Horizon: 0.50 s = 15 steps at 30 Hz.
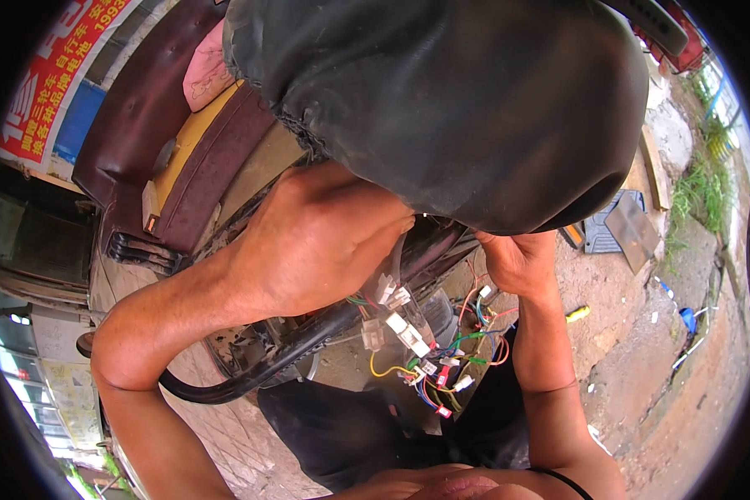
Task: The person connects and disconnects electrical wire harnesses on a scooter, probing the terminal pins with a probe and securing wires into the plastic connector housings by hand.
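Note:
A large black seat with a soft leather-like cover fills the upper middle; its gathered edge shows at the left. Under its near rim my left hand is closed, fingers curled in and partly hidden. My right hand is at the rim's lower right, thumb and fingers drawn together, tips out of sight beneath the cover. What either hand holds is hidden. Below and between them hang coloured wires with white plug connectors. A black tubular frame runs under my left forearm.
A maroon padded seat with a yellow board and a pink cushion is at the left. To the right, flat dark plates, a yellow-handled tool and a blue scrap lie on rough concrete ground.

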### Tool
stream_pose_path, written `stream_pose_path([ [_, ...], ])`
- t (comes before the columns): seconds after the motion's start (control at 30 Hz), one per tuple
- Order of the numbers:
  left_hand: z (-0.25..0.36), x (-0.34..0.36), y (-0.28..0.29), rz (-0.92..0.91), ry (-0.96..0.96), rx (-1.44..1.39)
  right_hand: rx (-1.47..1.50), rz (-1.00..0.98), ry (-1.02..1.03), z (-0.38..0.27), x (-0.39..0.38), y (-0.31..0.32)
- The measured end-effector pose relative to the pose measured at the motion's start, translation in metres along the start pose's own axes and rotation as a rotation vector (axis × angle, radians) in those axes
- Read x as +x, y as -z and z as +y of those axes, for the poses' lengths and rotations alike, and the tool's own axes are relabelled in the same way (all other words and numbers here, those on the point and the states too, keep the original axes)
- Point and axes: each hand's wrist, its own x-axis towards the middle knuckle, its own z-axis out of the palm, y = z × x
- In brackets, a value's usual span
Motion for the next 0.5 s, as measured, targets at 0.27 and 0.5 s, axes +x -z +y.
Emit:
stream_pose_path([
  [0.27, -0.0003, -0.0013, 0.0008, -0.023, 0.015, 0.018, 0.015, -0.011, 0.015, 0.0011, 0.0025, 0.0002],
  [0.5, 0.0006, -0.0010, 0.0029, -0.014, 0.004, 0.038, -0.122, -0.019, 0.009, -0.0003, 0.0018, -0.0007],
])
